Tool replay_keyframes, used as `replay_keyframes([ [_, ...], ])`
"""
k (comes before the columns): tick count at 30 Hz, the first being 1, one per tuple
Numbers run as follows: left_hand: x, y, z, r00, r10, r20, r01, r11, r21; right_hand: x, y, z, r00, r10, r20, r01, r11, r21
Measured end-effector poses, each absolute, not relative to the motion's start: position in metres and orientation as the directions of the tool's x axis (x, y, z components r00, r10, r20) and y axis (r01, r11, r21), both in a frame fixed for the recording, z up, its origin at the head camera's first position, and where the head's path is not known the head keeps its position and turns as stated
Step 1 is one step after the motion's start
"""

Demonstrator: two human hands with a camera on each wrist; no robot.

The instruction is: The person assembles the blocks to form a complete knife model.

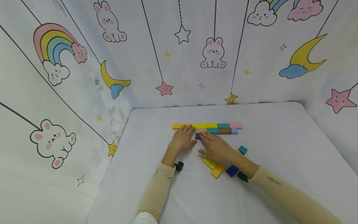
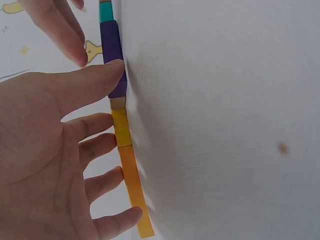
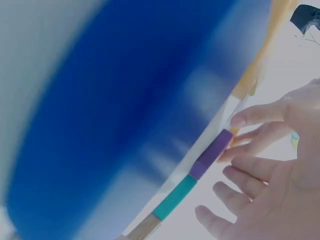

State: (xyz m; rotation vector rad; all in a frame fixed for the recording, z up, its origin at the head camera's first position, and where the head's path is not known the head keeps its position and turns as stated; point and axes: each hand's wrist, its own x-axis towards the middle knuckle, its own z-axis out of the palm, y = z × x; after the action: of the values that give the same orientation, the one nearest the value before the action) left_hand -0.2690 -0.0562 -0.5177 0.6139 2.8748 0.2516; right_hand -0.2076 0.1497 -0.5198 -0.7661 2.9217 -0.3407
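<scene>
In the head view, my left hand (image 1: 183, 137) rests with straight fingers at the left end of the block rows. The left wrist view shows its fingertips along a yellow block (image 2: 121, 127) and an orange block (image 2: 134, 175), with its thumb tip over a purple block (image 2: 111, 40). My right hand (image 1: 216, 146) reaches in from the right, fingers extended, fingertips at the purple block (image 1: 198, 136), which is partly hidden. Behind it, a second row holds a beige block (image 1: 201, 130), a teal block (image 1: 213, 131), a brown block (image 1: 225, 131) and a light blue block (image 1: 234, 131).
The back row ends in a teal block (image 1: 223, 125) and a pink block (image 1: 236, 125). Nearer me lie a loose yellow block (image 1: 209, 162), orange block (image 1: 218, 170), dark blue block (image 1: 232, 170) and teal block (image 1: 242, 150). A patterned cloth wall (image 1: 190, 71) borders the white table (image 1: 139, 137).
</scene>
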Motion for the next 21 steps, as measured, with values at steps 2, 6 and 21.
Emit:
replay_keyframes([
  [2, -0.269, -0.056, -0.517, -0.895, 0.418, -0.153, 0.385, 0.900, 0.206, -0.202, 0.153, -0.519, -0.875, -0.483, -0.026, -0.464, 0.853, -0.238],
  [6, -0.271, -0.055, -0.518, -0.894, 0.417, -0.165, 0.385, 0.902, 0.196, -0.188, 0.162, -0.516, -0.883, -0.469, -0.002, -0.455, 0.857, -0.240],
  [21, -0.268, -0.055, -0.515, -0.895, 0.407, -0.181, 0.370, 0.906, 0.206, -0.126, 0.178, -0.512, -0.850, -0.523, 0.064, -0.517, 0.804, -0.292],
])
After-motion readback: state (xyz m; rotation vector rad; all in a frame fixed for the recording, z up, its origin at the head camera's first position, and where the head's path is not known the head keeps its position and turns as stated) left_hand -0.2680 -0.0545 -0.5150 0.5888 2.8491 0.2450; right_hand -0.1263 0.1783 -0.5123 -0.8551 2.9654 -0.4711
